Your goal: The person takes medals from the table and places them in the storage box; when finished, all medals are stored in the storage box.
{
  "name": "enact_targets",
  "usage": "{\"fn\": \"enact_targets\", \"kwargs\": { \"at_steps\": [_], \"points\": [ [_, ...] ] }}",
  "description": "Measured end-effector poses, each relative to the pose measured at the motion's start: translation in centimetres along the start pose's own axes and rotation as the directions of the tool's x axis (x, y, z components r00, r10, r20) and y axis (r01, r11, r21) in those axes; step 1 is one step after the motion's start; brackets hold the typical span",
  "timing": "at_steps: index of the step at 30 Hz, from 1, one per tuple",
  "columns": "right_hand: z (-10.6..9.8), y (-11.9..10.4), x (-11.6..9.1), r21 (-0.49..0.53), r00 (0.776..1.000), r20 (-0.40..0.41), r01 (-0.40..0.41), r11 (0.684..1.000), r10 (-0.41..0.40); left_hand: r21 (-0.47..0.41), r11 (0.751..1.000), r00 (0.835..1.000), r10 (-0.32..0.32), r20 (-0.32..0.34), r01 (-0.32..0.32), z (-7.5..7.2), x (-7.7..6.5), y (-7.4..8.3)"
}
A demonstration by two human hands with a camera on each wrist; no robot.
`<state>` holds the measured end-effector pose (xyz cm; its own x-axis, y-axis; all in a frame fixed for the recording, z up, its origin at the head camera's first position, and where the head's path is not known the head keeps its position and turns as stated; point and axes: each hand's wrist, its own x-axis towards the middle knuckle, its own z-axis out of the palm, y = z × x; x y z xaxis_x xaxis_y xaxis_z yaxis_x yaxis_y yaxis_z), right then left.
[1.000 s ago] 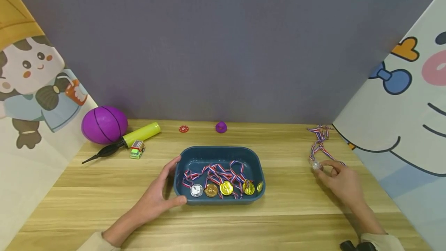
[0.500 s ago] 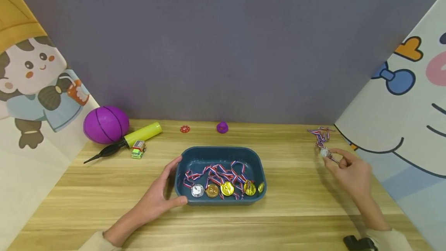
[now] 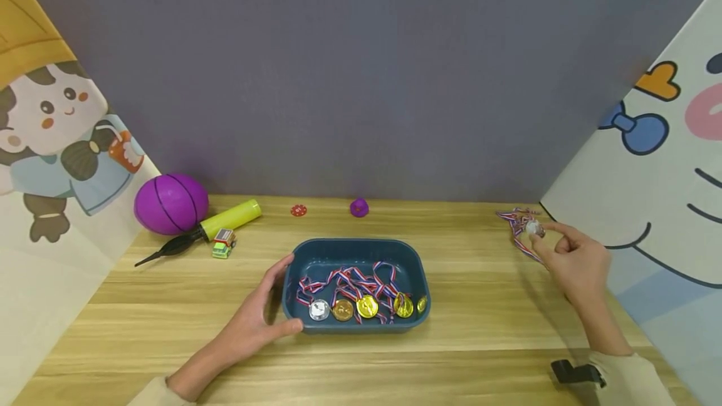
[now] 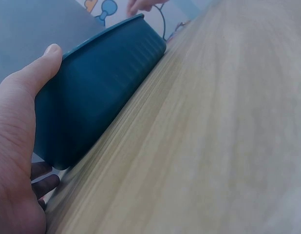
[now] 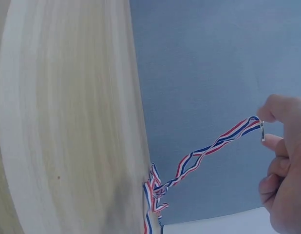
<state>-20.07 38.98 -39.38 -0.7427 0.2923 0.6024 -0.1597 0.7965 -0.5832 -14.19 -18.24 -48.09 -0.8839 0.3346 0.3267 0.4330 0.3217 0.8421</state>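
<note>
My right hand (image 3: 581, 265) pinches a silver medal (image 3: 533, 228) between thumb and forefinger, raised above the table at the right. Its red, white and blue ribbon (image 5: 209, 148) slants down from the medal to a bunched heap on the tabletop in the right wrist view. My left hand (image 3: 248, 321) holds the left end of a dark blue plastic bin (image 4: 102, 83), thumb at the near rim and fingers around the far corner. Inside the bin lie a silver medal (image 3: 319, 310), a bronze medal (image 3: 343, 310) and gold medals (image 3: 367, 306), with tangled striped ribbons (image 3: 361, 281) behind them.
At the back left are a purple ball (image 3: 171, 203), a yellow and black hand pump (image 3: 231, 218) and a small toy truck (image 3: 223, 244). A red chip (image 3: 298, 210) and a small purple object (image 3: 359, 207) lie near the grey back wall (image 3: 361, 80).
My right hand has lifted the silver medal off the table and moved back and slightly right, drawing up part of the ribbon. The left hand and the bin stay in place.
</note>
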Motion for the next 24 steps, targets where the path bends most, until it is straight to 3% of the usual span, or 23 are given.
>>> {"fn": "enact_targets", "kwargs": {
  "at_steps": [3,11,20,24],
  "points": [
    [-0.1,-0.4,0.1,0.008,1.000,-0.030,-0.002,1.000,0.002,-0.005,1.000,1.000,-0.001,0.004,0.001,0.0,0.0,0.0],
    [-0.3,-1.8,0.1,0.085,0.986,-0.144,0.093,0.992,-0.080,-0.002,1.000,1.000,-0.002,0.004,0.002,0.0,0.1,0.0],
    [-0.7,-5.1,-0.4,0.167,0.978,-0.138,0.182,0.969,-0.160,0.021,1.000,1.000,-0.017,0.001,0.017,0.0,-0.1,0.2],
    [-0.9,-6.5,-0.8,0.169,0.963,-0.158,0.243,0.955,-0.217,0.003,1.000,1.000,-0.015,0.002,0.015,0.0,0.0,0.1]
  ]
}}
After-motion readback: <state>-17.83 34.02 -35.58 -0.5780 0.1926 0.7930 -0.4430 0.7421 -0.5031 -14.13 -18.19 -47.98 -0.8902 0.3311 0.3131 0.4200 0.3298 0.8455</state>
